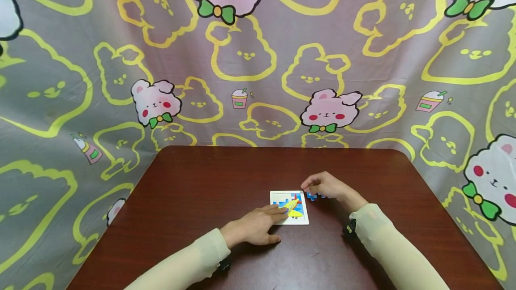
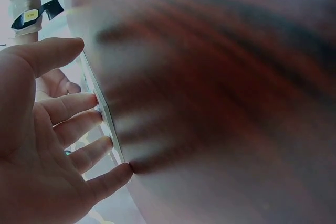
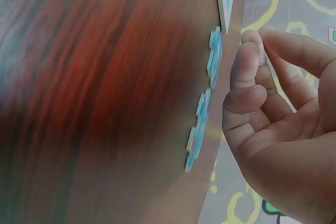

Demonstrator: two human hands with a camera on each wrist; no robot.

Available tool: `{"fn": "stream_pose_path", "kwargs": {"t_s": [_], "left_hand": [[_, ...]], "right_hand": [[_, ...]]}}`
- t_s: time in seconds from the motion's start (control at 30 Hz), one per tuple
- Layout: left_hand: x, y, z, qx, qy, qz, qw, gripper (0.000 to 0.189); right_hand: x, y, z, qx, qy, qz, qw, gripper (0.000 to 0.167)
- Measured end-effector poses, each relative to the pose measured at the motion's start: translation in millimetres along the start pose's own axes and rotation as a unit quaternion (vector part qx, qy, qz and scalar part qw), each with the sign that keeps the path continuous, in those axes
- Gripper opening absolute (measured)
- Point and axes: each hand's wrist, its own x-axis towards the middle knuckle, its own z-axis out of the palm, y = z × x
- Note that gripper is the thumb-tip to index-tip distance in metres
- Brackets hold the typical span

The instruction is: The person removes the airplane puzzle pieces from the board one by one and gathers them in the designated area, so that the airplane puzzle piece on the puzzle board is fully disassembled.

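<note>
A square jigsaw board with a yellow plane on blue lies on the table, its upper left part pale and without picture. My left hand rests on its lower left side, fingers spread and straight; in the left wrist view the fingertips touch the board's edge. Just past the board's upper right corner hovers my right hand, above loose blue puzzle pieces. In the right wrist view its fingers are curled, thumb and index tips together, with no piece visible between them. Two flat pieces lie below it.
The brown wooden table reaches back to a grey curtain printed with cartoon animals. Dark devices are strapped at both wrists, over pale sleeves.
</note>
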Motion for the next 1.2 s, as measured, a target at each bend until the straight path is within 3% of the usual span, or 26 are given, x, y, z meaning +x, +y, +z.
{"fn": "stream_pose_path", "kwargs": {"t_s": [0.43,0.83,1.2], "left_hand": [[0.1,-1.1,-0.6,-0.002,-0.001,0.004,1.0000,0.064],[-0.7,-1.8,-0.2,0.000,0.002,0.009,1.0000,0.063],[0.1,-1.2,-0.3,0.000,0.002,0.005,1.0000,0.065]], "right_hand": [[8.2,-10.1,17.2,0.006,-0.025,-0.012,0.9996,0.015],[14.4,-16.3,30.3,0.001,-0.079,-0.050,0.9956,0.018],[17.6,-16.2,34.4,-0.006,-0.081,-0.052,0.9953,0.021]]}}
